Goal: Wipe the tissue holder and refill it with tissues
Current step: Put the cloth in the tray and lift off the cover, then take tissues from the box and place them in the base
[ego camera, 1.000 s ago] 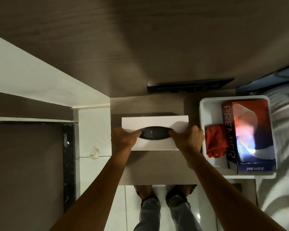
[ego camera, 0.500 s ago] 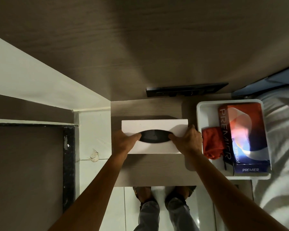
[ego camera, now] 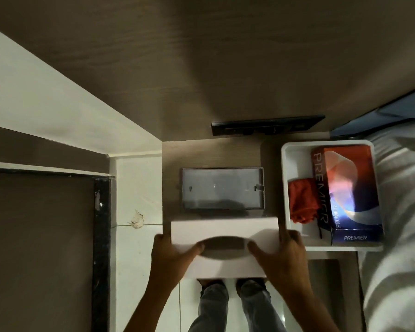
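Tissue holder cover [ego camera: 225,232], a white rigid shell with a dark oval dispensing slot, sits in the lower centre of the frame, held clear of its base. Left hand [ego camera: 171,254] clasps the cover's left end, thumb on top beside the slot; right hand [ego camera: 282,256] clasps the right end likewise. Both hands are closed on the cover. Motion blur softens its edges.

Holder base [ego camera: 223,188], a shallow grey tray with a small clip at its right edge, lies on the wooden surface [ego camera: 211,154] just above the cover and appears empty of tissues.

Judgement: the cover looks light, stiff and smooth, so it may slip; a two-ended hold, as seen, suits it. The slot rim looks like the weakest part and should not take pressure.

To the right of the frame, a white bin [ego camera: 295,149] holds a red cloth [ego camera: 302,200] and a Premier tissue box [ego camera: 345,192] side by side, touching. Judgement: wiping and refilling are not yet done.

A dark bar [ego camera: 266,124] lies above the base. The person's feet show on the tiled floor [ego camera: 137,259] below.
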`<action>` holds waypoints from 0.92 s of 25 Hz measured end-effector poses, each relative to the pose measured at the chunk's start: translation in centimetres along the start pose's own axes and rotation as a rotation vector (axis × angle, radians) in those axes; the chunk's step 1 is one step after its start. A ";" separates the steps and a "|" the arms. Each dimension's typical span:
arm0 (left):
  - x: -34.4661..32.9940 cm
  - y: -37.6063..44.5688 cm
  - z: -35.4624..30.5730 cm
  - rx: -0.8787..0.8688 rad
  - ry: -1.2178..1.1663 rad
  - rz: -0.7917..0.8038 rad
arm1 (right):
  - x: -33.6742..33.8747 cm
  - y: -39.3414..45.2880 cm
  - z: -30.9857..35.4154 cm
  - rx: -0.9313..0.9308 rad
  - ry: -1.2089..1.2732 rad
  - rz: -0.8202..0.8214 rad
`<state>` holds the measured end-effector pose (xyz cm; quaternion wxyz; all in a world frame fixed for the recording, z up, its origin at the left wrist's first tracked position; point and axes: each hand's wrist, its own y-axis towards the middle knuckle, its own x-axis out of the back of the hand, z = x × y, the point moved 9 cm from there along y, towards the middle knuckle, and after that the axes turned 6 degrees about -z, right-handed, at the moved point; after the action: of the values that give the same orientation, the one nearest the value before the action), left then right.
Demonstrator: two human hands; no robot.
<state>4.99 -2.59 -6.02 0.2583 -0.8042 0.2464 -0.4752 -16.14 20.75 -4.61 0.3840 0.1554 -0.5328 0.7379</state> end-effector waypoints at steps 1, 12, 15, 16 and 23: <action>0.0 -1.0 1.6 0.020 0.023 -0.001 | -0.6 -0.8 -0.9 -0.011 -0.002 0.019; -2.7 1.4 3.1 -0.064 -0.074 -0.152 | -4.5 2.8 -1.4 0.064 -0.017 -0.126; -2.6 2.3 2.8 -0.100 -0.117 -0.172 | -4.8 3.9 -0.7 0.085 0.013 -0.143; -2.6 2.6 2.7 -0.102 -0.128 -0.177 | -4.8 4.1 -0.6 0.085 0.018 -0.145; -0.8 -1.4 0.4 -0.257 0.101 -0.230 | -1.2 0.0 -1.7 0.282 0.192 -0.097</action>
<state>5.23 -0.92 -5.81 0.0847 -0.8285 0.2240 -0.5062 -15.06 21.85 -6.02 0.4426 0.1621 -0.3766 0.7975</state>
